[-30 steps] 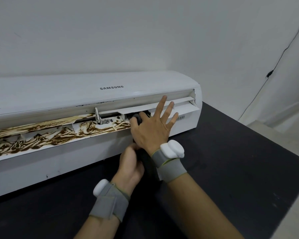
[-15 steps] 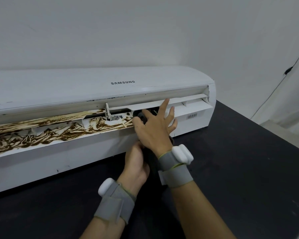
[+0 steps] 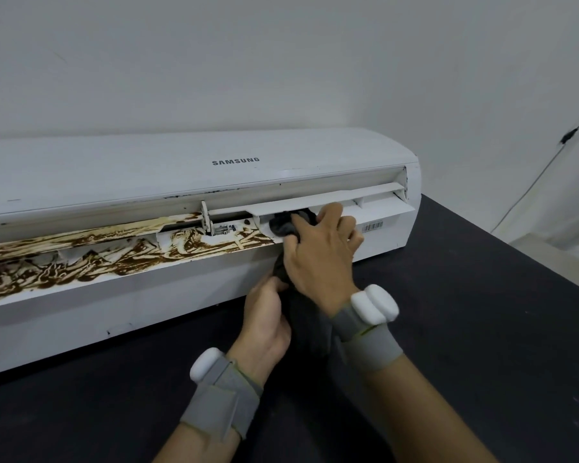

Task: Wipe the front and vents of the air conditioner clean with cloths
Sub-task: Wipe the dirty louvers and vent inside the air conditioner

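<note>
A white Samsung air conditioner (image 3: 147, 168) lies on a black table (image 3: 482, 312) against the wall. Its open vent flap (image 3: 91, 259) is streaked with brown grime on the left and middle; the right part looks white. My right hand (image 3: 321, 252) grips a dark grey cloth (image 3: 286, 223) and pushes it into the vent slot just right of the grime. Below it, my left hand (image 3: 264, 322) holds the hanging lower end of the same cloth against the unit's front. Both wrists wear grey bands with white sensors.
A thin upper louvre (image 3: 331, 198) sticks out above the cloth. A barcode sticker (image 3: 372, 226) sits right of my hand. A black cable (image 3: 549, 162) runs down the wall at the far right. The table edge falls away on the right.
My right hand's fingers, spread straight a second ago, have curled round the cloth at the vent. The view has shifted so the unit sits further right. My left hand keeps its hold.
</note>
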{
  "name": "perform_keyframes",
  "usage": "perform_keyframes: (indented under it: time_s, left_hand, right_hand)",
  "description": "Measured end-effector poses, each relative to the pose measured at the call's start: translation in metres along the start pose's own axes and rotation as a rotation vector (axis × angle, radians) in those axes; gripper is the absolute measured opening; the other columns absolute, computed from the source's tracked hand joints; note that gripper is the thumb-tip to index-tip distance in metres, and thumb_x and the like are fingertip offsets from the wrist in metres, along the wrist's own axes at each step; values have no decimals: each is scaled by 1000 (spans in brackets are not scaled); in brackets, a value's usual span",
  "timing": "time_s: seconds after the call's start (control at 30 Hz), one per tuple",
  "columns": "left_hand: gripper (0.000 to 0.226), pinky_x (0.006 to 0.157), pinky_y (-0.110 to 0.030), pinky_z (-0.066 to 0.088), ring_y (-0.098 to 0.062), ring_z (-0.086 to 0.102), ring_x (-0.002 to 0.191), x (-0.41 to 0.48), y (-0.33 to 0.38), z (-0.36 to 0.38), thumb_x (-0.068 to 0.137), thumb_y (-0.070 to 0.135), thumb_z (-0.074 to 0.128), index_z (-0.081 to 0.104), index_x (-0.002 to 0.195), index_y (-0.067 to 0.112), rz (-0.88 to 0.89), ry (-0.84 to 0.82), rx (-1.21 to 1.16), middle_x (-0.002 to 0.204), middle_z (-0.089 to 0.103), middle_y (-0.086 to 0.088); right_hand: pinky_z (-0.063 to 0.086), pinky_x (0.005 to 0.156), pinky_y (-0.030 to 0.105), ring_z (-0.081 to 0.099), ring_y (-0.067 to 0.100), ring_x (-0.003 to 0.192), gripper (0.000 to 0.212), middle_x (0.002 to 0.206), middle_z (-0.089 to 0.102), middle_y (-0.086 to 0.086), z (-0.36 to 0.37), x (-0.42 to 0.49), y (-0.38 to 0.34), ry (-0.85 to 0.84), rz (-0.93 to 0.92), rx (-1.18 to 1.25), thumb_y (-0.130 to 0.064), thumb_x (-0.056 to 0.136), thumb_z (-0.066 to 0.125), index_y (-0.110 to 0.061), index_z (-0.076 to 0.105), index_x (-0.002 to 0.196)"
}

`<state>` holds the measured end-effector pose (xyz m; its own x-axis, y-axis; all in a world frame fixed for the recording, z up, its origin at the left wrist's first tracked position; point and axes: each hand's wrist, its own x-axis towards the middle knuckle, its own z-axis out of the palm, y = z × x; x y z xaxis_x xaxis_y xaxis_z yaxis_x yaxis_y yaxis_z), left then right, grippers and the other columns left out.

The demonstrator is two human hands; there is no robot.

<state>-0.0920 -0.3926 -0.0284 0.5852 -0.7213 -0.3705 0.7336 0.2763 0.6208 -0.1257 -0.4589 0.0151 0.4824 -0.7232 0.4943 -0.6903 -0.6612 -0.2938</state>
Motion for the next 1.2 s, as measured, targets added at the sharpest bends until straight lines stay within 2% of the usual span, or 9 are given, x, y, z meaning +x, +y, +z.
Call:
perform_keyframes:
  time_s: [0.13, 0.23, 0.4, 0.6, 0.8, 0.9, 1.07, 1.13, 1.2]
  left_hand:
    - [23, 64, -29, 55, -22, 65, 76, -3, 4, -5, 89, 2, 42, 65, 87, 5, -19, 42, 24, 81, 68, -13]
    - [25, 58, -27, 54, -22, 65, 70, -4, 4, -7, 87, -2, 40, 63, 83, 6, -15, 37, -4, 76, 66, -12]
    - [30, 64, -30, 55, -22, 68, 73, -3, 2, -4, 87, -4, 38, 67, 91, 5, -21, -60, 74, 77, 71, -12]
    - [28, 52, -24, 54, -17, 70, 66, -6, 12, -10, 90, 0, 39, 66, 88, 6, -19, -82, 93, 74, 72, -11]
    - [29, 63, -30, 55, -23, 69, 76, -6, 2, -10, 88, -1, 41, 68, 94, 7, -36, -72, 143, 83, 72, -14]
    - [35, 71, -33, 54, -28, 67, 86, -9, -4, -4, 86, -5, 39, 69, 99, 7, -40, -76, 182, 92, 72, -18]
    - [28, 58, -28, 52, -24, 66, 69, -9, 0, -5, 84, -4, 39, 66, 83, 5, -68, 35, 82, 74, 69, -14]
    - [28, 49, -24, 51, -23, 66, 57, -6, 5, -12, 83, -4, 38, 63, 78, 6, -90, 77, 30, 61, 68, -11]
    - [27, 49, -25, 51, -24, 64, 60, -6, 8, -17, 82, -3, 38, 62, 79, 7, -111, 79, 8, 59, 67, -10]
  right_hand:
    - [18, 82, 35, 27, 25, 97, 18, 103, 23, 1, 8, 1, -22, -52, 20, 156, -26, 87, 42, -22, 58, 93]
    - [17, 80, 33, 21, 19, 92, 25, 101, 24, -1, 4, -7, -13, -29, -51, 160, -27, 85, 40, -30, 60, 102]
    - [17, 77, 39, 27, 25, 94, 28, 102, 34, 5, -5, -5, 8, 36, -41, -180, -32, 87, 36, -26, 56, 105]
    - [18, 81, 39, 28, 27, 101, 28, 108, 33, 8, 9, 7, -19, -13, 53, -31, -33, 90, 39, -15, 59, 96]
    - [15, 76, 36, 30, 25, 98, 30, 104, 38, 5, -3, -13, 17, 32, -21, -57, -35, 89, 40, -29, 59, 112]
    - [17, 79, 37, 30, 26, 101, 31, 107, 39, 6, -10, -7, 27, 3, 44, -88, -33, 91, 38, -29, 58, 115]
    - [24, 85, 41, 32, 28, 104, 31, 111, 38, 8, -2, -12, -8, -23, 12, 28, -29, 91, 40, -26, 57, 117]
    - [21, 82, 39, 31, 25, 101, 31, 109, 38, 6, 1, -20, -14, -12, -46, 55, -29, 91, 41, -27, 56, 118]
    - [17, 78, 35, 30, 23, 98, 33, 105, 38, 3, -2, -27, -7, 7, -62, 46, -30, 91, 42, -28, 55, 121]
